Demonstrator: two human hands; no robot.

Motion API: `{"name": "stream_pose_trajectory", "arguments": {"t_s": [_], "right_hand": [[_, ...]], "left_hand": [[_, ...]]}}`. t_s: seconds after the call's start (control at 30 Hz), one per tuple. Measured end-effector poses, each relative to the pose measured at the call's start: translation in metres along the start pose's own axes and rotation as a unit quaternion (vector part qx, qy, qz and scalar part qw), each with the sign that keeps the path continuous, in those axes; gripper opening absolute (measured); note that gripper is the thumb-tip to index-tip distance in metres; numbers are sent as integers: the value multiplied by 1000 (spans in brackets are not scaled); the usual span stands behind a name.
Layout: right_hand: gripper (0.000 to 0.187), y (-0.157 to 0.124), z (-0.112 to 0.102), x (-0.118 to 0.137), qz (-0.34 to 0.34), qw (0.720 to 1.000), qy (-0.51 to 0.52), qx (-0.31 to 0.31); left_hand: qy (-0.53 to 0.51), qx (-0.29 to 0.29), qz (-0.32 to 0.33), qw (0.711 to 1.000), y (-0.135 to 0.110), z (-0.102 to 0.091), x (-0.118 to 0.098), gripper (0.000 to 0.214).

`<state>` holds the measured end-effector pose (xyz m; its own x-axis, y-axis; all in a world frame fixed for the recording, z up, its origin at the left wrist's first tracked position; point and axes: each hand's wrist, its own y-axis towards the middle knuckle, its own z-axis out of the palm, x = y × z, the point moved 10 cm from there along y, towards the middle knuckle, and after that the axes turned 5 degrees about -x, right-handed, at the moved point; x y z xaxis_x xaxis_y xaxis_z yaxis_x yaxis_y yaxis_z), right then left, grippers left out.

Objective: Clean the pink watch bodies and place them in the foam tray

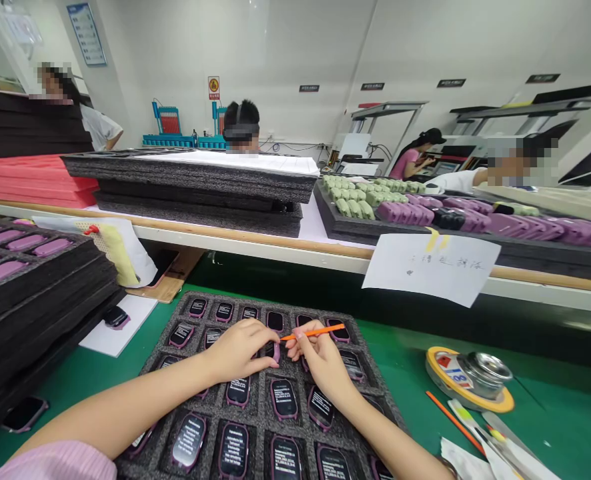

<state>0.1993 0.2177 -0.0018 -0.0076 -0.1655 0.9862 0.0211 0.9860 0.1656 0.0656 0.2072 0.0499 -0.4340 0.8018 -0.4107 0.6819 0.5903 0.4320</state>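
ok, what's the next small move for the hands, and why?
Probably lower the near end of the orange stick onto the purple watch body. The left hand pinches that piece above the foam tray, and the right hand holds the stick level, with its end right beside the piece.

Item 1: the foam tray (261, 427) is cut off by the lower picture edge, so its nearest row shows in part only.

Item 2: print on the device screens (284, 399) is too small to read.

Item 3: the left hand (238, 350) covers the pockets beneath it. The purple piece (276, 351) pinched in its fingers shows one end only.

Item 4: the orange stick (320, 331) has its near end hidden in the right hand (320, 360).

Item 5: handwriting on the paper note (430, 267), hung at the far bench edge, is too faint to read.

Item 6: the tools (475, 427) at the near right bench corner run out of frame.
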Motion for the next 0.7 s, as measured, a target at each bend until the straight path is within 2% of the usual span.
{"name": "stream_pose_trajectory", "arguments": {"t_s": [0.13,0.3,0.47,0.57,0.7], "right_hand": [[27,-3,2,6,-13,1000,-10,9],[26,-3,4,8,-19,999,-22,17],[23,-3,3,9,-21,999,-26,14],[22,0,-15,16,-23,999,-22,-14],[28,7,-65,29,-34,993,0,-112]], "left_hand": [[-14,-4,-39,999,0,-2,5,51],[-20,5,-51,998,0,1,8,49],[-15,31,-25,999,9,-1,2,42],[1,37,-16,999,20,-1,-7,43],[16,38,-12,999,34,18,-23,44]]}}
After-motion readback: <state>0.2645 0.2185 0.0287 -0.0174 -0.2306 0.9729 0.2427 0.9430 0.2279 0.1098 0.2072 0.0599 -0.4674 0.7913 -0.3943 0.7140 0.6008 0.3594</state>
